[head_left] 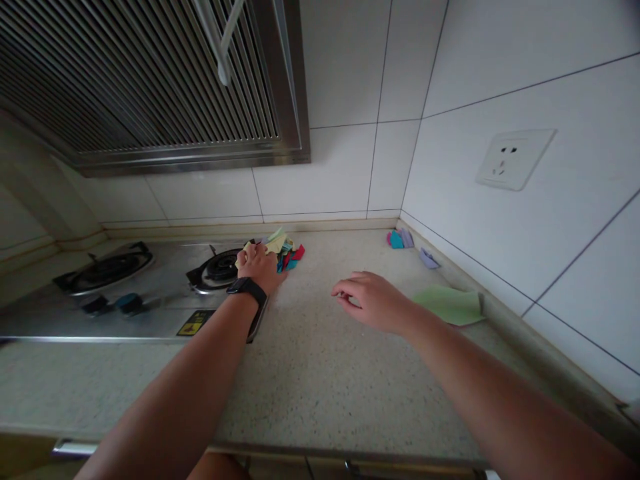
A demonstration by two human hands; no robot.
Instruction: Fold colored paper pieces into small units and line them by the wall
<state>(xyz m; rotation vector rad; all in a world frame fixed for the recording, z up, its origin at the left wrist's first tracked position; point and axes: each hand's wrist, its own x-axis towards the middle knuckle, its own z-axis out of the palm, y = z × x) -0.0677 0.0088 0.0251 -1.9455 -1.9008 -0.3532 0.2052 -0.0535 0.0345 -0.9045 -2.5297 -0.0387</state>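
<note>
My left hand, with a dark watch on its wrist, is closed over part of a pile of paper scraps. The scraps are pale yellow, red, blue and other colours, and lie at the right edge of the stove by the burner. Pale yellow paper shows beside the fingers. Over the middle of the counter is my right hand, its fingers bent and thumb and forefinger tips brought together. Whether something small sits between them is too fine to see. A light green sheet of paper lies behind my right wrist.
A gas stove with two burners is set in the speckled counter. Above it hangs a range hood. Blue, pink and purple scraps lie in the far right corner, with a purple piece nearer. A socket is on the tiled wall.
</note>
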